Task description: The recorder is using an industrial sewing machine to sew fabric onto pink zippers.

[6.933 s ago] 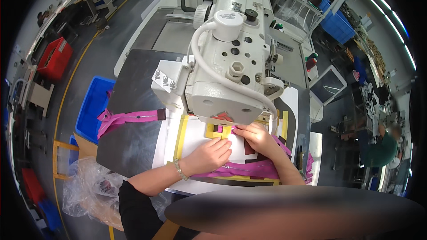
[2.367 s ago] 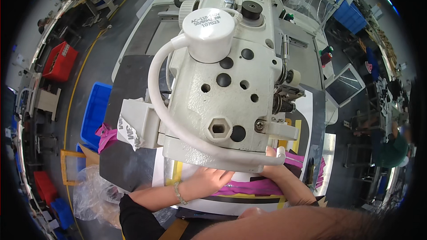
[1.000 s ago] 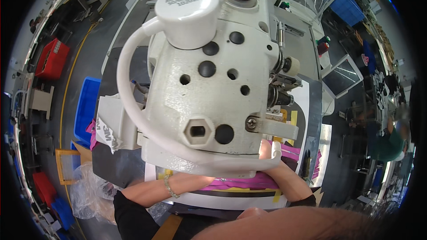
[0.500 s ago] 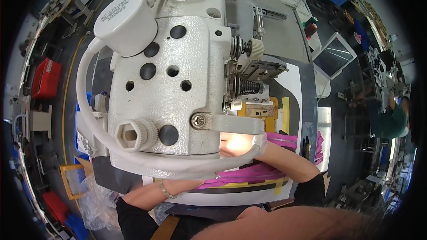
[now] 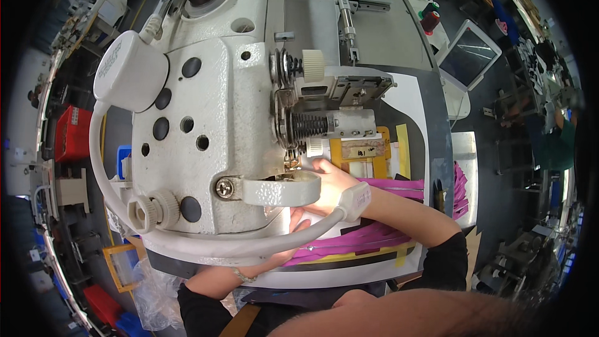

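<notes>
A white sewing machine head fills the middle left and hides much of the work area. My right hand reaches in from the right, beside the needle area. One of its digits points up toward the needle; the lamp bracket covers most of the others. My left hand, with a bracelet at the wrist, comes from below, partly behind a white cable. Two of its fingers show stretched and apart, close to my right hand. Magenta zippers lie below my right forearm, and another magenta strip runs above it.
A yellow clamp frame sits beyond my right hand on the white sheet. The white cable loops in front of the machine head. A control screen stands at the right, with thread spools nearby. Clear plastic bags hang lower left.
The view has shifted, so the machine head appears farther left. My right hand now shows beside the needle area, and some left-hand fingers have come into sight. The zippers lie about as before.
</notes>
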`<state>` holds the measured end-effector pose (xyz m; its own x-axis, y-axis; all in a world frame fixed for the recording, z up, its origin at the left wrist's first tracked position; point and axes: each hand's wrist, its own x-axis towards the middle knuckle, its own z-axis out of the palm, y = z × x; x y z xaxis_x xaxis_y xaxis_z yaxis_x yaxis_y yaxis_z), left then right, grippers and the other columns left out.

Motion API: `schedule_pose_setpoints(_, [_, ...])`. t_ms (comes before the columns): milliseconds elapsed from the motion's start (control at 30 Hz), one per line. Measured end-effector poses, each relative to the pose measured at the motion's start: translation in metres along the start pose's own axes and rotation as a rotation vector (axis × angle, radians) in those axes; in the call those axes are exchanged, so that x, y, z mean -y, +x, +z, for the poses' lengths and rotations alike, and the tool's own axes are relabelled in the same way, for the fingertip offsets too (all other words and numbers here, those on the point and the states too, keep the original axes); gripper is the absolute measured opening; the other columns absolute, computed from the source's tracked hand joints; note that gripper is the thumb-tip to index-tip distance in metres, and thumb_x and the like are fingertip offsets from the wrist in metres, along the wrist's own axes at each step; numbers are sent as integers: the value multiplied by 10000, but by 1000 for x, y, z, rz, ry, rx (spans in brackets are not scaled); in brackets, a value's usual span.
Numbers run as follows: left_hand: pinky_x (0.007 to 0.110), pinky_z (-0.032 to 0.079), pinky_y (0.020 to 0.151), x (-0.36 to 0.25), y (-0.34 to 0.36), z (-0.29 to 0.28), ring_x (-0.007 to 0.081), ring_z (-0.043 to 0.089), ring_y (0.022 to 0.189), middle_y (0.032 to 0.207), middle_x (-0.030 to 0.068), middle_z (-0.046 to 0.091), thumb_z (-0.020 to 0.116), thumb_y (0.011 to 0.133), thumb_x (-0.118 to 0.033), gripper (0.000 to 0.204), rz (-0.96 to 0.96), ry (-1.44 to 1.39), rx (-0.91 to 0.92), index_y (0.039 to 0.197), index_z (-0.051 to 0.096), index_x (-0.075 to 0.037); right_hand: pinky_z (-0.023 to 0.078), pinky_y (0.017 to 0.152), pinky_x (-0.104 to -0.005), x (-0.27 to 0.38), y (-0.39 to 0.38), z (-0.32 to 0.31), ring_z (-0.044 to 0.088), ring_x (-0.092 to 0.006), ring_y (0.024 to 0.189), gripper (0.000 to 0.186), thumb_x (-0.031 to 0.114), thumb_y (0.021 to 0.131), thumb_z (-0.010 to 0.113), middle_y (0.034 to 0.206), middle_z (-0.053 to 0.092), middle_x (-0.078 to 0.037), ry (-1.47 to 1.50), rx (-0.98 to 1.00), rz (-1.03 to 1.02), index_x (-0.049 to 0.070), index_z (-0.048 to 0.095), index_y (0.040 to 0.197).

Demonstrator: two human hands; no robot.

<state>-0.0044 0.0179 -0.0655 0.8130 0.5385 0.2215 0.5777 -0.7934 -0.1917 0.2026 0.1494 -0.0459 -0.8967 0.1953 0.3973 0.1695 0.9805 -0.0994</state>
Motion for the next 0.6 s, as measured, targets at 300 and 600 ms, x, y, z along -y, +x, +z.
schedule_pose_setpoints(300, [320,463,692,-4,36,-36,195,584,799,917,62,621,706,773,-205,289,-325,-348,-91,1018,672,-56,354,779,-318,-18,11,2,508,-122,944,197,250,745,602,1008,559,46,288,-62,-60,207,625,937])
schedule_pose_setpoints(600, [334,486,752,-2,36,-36,224,611,870,980,90,642,701,786,-190,274,-335,-339,-120,1022,677,-53,379,926,-370,-35,24,2,524,-190,1049,273,280,649,621,1083,563,-35,171,-137,-262,205,677,905])
